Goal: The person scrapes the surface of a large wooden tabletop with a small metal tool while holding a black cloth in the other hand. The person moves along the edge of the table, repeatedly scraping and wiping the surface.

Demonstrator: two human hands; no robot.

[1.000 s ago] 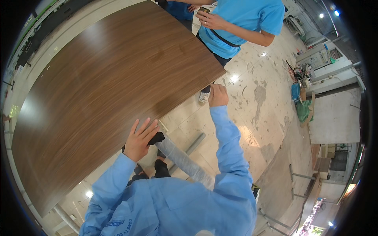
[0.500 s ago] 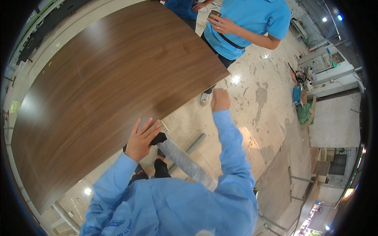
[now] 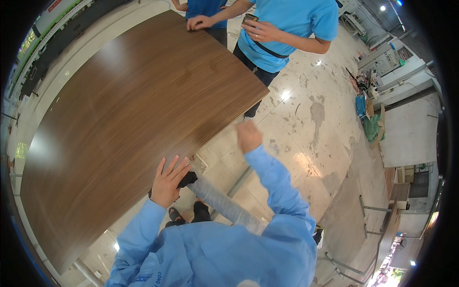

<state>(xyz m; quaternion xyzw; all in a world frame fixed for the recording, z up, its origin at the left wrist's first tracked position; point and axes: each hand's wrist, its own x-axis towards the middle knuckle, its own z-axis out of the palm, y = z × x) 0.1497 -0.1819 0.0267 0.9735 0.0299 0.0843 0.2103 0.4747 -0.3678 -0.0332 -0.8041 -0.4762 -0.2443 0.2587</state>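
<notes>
A large brown wood-grain panel (image 3: pixel 134 105) lies flat before me. My left hand (image 3: pixel 166 185) rests at its near edge with fingers spread, the fingertips over the panel's surface. Beside that palm is a black piece (image 3: pixel 189 179) at the end of a long roll (image 3: pixel 222 198) in clear wrinkled film; the roll slants back toward my body under my right arm. My right hand (image 3: pixel 250 136) is closed in a fist, blurred, just off the panel's near right edge. What it holds, if anything, cannot be made out.
Across the panel stands a co-worker in a light-blue shirt (image 3: pixel 291 28), holding a small dark device (image 3: pixel 249 19). Another in dark blue (image 3: pixel 206 10) stands alongside. Boxes and a green bag (image 3: pixel 372 128) sit along the right wall; metal frames (image 3: pixel 375 209) stand at right.
My right hand has moved left, nearer the panel's edge. A co-worker's hand has come onto the panel's far edge. My left hand stays at the near edge; the view has shifted slightly.
</notes>
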